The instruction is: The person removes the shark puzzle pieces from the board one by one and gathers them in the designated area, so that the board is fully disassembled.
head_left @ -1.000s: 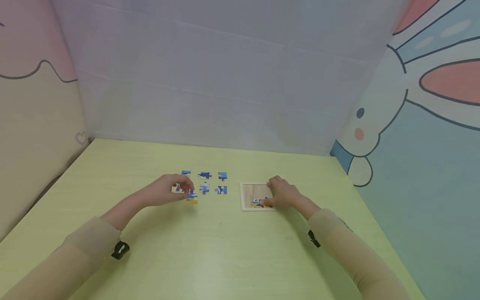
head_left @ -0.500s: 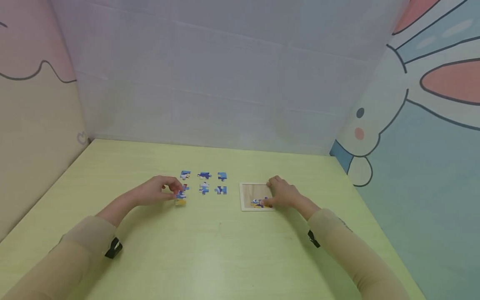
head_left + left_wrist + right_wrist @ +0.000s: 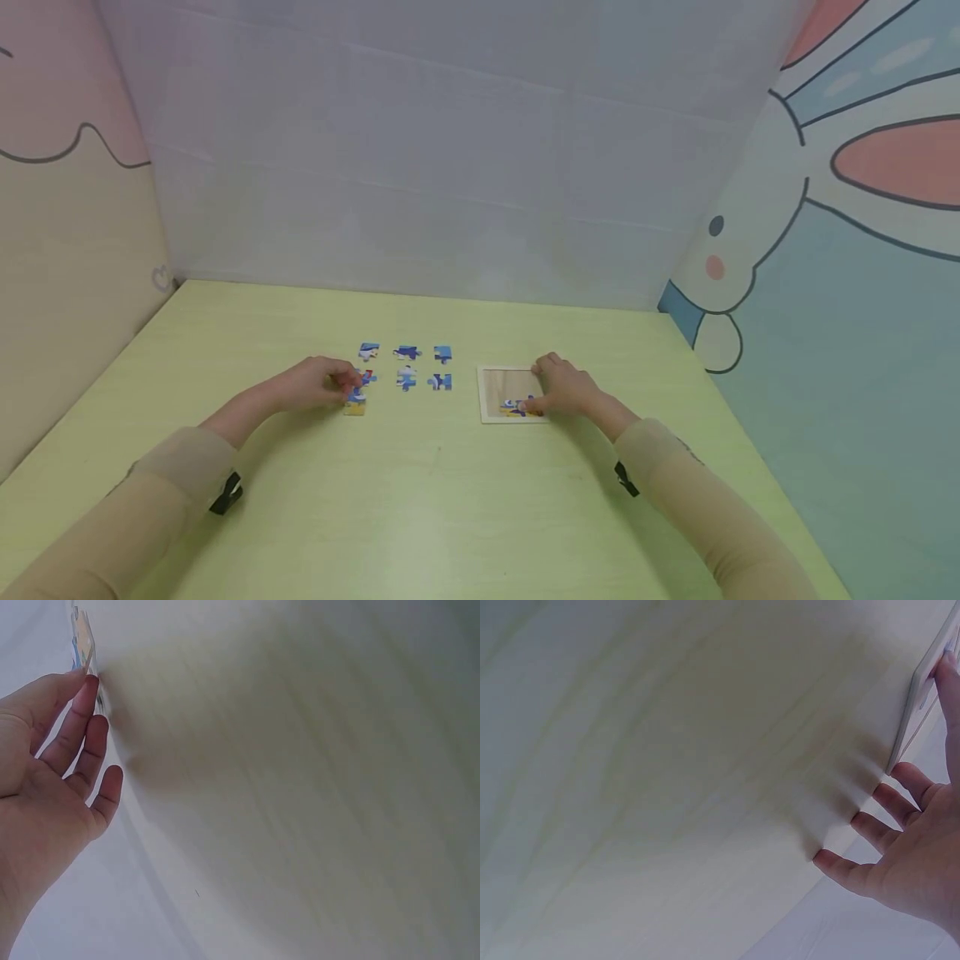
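My left hand (image 3: 318, 383) pinches a blue-and-yellow puzzle piece (image 3: 355, 406) between thumb and fingers, low over the table at the left end of the loose pieces. In the left wrist view, the thumb and forefinger meet at that piece (image 3: 84, 637), seen nearly edge-on. My right hand (image 3: 567, 387) rests at the right side of a shallow wooden puzzle tray (image 3: 482, 396), its thumb over a few joined pieces (image 3: 512, 408) in the tray's lower part. In the right wrist view, the other fingers (image 3: 885, 829) spread onto the table beside the tray's edge (image 3: 905, 724).
Loose puzzle pieces lie in two rows between the hands, among them a blue corner piece (image 3: 442, 354) and a dark blue one (image 3: 407, 352). One piece (image 3: 367, 377) is partly behind the left fingers. Pale cloth (image 3: 420, 167) hangs behind the table (image 3: 450, 500).
My left hand has moved left and slightly down with the puzzle piece, uncovering the upper left loose piece. The right hand has stayed at the tray.
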### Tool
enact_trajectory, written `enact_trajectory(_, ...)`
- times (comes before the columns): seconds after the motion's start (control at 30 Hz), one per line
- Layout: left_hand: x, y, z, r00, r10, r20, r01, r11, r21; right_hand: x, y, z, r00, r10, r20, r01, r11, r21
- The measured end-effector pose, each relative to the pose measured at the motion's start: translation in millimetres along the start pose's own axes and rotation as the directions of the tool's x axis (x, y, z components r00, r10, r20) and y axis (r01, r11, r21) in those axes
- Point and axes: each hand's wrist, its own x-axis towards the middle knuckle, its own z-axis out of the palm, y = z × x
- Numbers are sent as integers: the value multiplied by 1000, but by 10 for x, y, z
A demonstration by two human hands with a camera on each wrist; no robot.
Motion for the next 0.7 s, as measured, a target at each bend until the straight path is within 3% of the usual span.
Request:
enact_trajectory(0.37,-1,89,-50,999,-35,-27,37,996,80,-25,2,1,1000,-10,-7,10,1000,8)
enact_trajectory(0.7,132,350,-148,996,26,-84,-18,995,99,-25,14,-47,1000,-16,11,16,1000,5)
